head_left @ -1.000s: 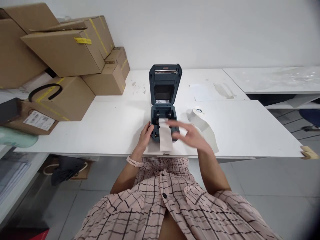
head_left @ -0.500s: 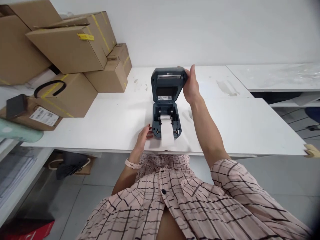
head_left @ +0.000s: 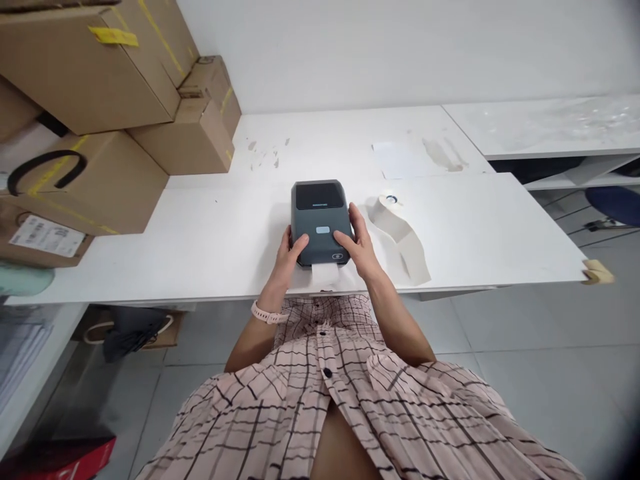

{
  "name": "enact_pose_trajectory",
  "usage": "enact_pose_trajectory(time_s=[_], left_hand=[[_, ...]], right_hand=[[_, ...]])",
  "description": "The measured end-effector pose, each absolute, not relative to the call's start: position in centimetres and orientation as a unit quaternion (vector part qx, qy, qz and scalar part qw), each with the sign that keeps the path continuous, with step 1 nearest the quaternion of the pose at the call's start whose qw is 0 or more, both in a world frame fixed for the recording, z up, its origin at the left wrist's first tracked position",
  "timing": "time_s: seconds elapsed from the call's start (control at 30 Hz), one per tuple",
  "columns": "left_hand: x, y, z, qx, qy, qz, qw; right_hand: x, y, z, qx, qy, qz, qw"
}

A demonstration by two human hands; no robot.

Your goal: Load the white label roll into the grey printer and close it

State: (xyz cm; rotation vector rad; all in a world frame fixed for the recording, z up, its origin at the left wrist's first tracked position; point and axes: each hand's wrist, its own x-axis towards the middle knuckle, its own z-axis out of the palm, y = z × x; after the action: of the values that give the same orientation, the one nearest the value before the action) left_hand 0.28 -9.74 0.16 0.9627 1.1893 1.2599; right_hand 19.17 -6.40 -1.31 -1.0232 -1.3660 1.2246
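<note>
A dark grey-green label printer point(head_left: 320, 217) sits near the front edge of the white table with its lid down. A strip of white label paper point(head_left: 325, 274) sticks out of its front. My left hand point(head_left: 286, 259) grips the printer's left side, thumb on the lid and the other fingers along the side. On the right side, my right hand point(head_left: 361, 247) grips it the same way, its thumb near the light button on the lid. A partly unrolled strip of label paper point(head_left: 400, 237) lies on the table just right of my right hand.
Cardboard boxes point(head_left: 95, 73) are stacked on the table's left end, with a black curved band point(head_left: 47, 160) on one of them. A white sheet point(head_left: 393, 160) lies towards the back. A white wall stands behind, and a dark blue seat point(head_left: 613, 203) is at the right.
The printer's lid has swung down from raised to closed. My right hand has come down from the lid's edge to the printer's right side, and my left hand has taken hold of the left side.
</note>
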Motion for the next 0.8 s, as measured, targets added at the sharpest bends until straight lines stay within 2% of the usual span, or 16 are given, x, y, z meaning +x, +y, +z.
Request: enact_pose_trajectory(time_s=[0.17,0.6,0.8], left_hand=[[0.3,-10.2,0.1,0.386,0.504,0.530,0.562],[0.4,-10.3,-0.7,0.421,0.506,0.547,0.518],[0.1,-11.1,0.2,0.436,0.552,0.510,0.496]], right_hand=[[19.0,-6.9,-2.3,-0.445,-0.454,0.587,0.501],[18.5,-7.7,-3.4,-0.437,-0.453,0.570,0.528],[18.6,-7.4,-4.2,-0.444,-0.494,0.537,0.520]])
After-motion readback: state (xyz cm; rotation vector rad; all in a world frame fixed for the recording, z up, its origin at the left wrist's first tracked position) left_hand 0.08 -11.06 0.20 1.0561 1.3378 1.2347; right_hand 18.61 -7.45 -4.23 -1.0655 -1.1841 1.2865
